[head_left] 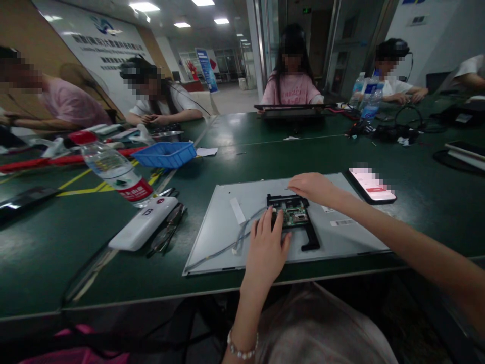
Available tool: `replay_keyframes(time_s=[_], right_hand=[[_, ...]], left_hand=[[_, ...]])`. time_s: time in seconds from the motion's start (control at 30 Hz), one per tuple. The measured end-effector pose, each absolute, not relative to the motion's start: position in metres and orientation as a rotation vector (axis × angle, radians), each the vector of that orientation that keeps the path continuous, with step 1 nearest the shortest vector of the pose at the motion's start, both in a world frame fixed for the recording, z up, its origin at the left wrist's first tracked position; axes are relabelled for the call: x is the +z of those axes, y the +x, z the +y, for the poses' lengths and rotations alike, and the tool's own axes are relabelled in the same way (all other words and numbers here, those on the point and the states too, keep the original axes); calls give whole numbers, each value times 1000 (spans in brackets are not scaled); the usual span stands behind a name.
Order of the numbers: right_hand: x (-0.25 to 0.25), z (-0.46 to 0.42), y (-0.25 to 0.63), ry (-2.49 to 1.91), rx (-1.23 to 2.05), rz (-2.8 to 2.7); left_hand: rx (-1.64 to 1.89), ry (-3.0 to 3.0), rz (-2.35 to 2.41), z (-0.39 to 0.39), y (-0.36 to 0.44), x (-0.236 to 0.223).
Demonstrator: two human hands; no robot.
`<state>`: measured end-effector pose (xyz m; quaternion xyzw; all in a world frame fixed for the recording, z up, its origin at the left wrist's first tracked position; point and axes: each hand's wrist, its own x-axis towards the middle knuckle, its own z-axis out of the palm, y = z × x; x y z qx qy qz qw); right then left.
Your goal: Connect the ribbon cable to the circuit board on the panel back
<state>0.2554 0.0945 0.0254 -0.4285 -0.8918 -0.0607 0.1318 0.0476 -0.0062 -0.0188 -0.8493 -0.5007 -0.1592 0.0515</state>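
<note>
On the table lies a flat grey-white panel (215, 217). A black plastic bracket (311, 235) holding a green circuit board (297, 217) rests on it, with a grey cable (223, 250) running off to the left. My left hand (267, 247) lies over the left part of the board, fingers apart and fingertips touching it. Just above the bracket's far edge is my right hand (312, 187), its fingers pinched together. A tiny thin tip shows at those fingers, too small to name. Beside the cable a white strip (238, 211) lies on the panel.
To the left are a white power bank (144, 224), glasses (168, 230), a water bottle (117, 174) and a blue tray (165, 153). A phone (371, 185) lies beyond the panel's right side. Several people sit around the green table (242, 159), one behind a dark screen (290, 110).
</note>
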Motion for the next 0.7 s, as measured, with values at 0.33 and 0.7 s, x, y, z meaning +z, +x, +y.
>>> replay_keyframes(time_s=[0.33, 0.7], right_hand=[[8, 119, 225, -1130, -59, -2741], [15, 105, 254, -1146, 80, -2582]], left_hand=[[-504, -2583, -1501, -5, 47, -20], [-513, -2587, -1500, -6, 47, -18]])
